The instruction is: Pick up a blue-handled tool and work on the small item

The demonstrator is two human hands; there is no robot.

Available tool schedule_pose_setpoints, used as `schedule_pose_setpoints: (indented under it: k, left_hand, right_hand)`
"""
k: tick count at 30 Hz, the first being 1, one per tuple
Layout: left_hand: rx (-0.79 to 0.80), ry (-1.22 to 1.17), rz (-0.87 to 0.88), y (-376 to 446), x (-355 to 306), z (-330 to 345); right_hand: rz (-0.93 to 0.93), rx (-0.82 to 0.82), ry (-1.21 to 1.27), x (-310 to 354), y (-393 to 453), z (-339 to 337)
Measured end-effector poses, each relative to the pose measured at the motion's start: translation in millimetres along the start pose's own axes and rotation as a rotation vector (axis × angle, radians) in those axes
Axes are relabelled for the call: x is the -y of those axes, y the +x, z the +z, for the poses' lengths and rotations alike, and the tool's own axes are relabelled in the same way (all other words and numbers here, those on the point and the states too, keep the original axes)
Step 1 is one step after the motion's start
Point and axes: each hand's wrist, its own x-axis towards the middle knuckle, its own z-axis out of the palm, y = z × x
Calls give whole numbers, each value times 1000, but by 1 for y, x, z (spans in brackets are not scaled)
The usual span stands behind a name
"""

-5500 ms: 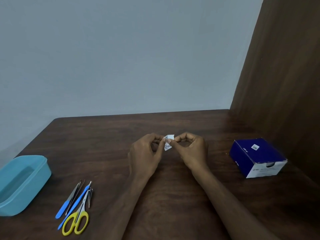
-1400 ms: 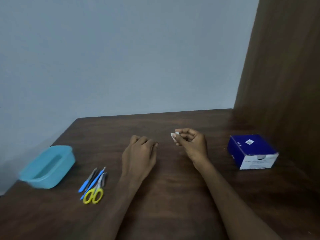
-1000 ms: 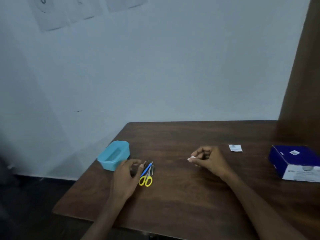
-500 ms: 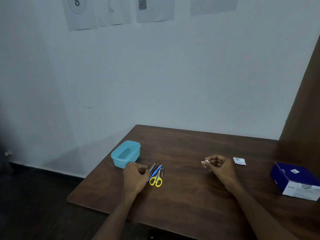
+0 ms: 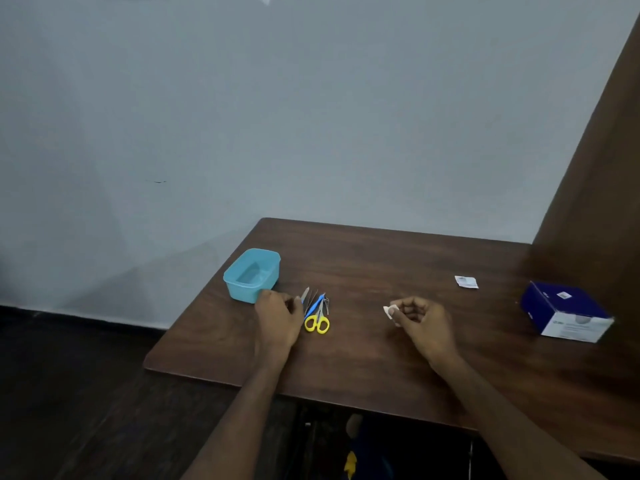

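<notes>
1. Left hand [image 5: 277,318] is on the desk [image 5: 363,362], fingers curled at the handle end of the tool bundle [image 5: 313,303]. Looks like a pinch on the leftmost blue-handled tool, but the grip itself is hidden, so I can't tell if it is closed on it.
2. Right hand [image 5: 420,320] has its fingers curled, pinching a small white pad [image 5: 389,311] between thumb and forefinger, just above the desk, well right of the tools.
3. My read: pick one tool cleanly. Take it by the handle only and lift it straight away from its neighbours, keeping clear of the pointed tips.
4. In the way: the yellow scissors [image 5: 317,322] lie touching the bundle, so a drag would shift them. The teal tub [image 5: 252,275] sits just behind the left hand.
5. Elsewhere: torn sachet [image 5: 465,282] and blue box [image 5: 566,311] to the right, well apart from both hands.
</notes>
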Motion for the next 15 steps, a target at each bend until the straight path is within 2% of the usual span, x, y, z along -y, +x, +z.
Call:
schedule_pose_setpoints:
  k: [3,7,15]
  left_hand:
    - [41,-23,-18,0,1,-3]
    - [75,29,4,0,3,-3]
    - [-1,-14,-14,-3,-4,-9]
  right_hand:
    - [-10,20,9,2,-3,0]
    - [9,2,178,5,-3,-5]
    - [-24,5,221,5,-7,-4]
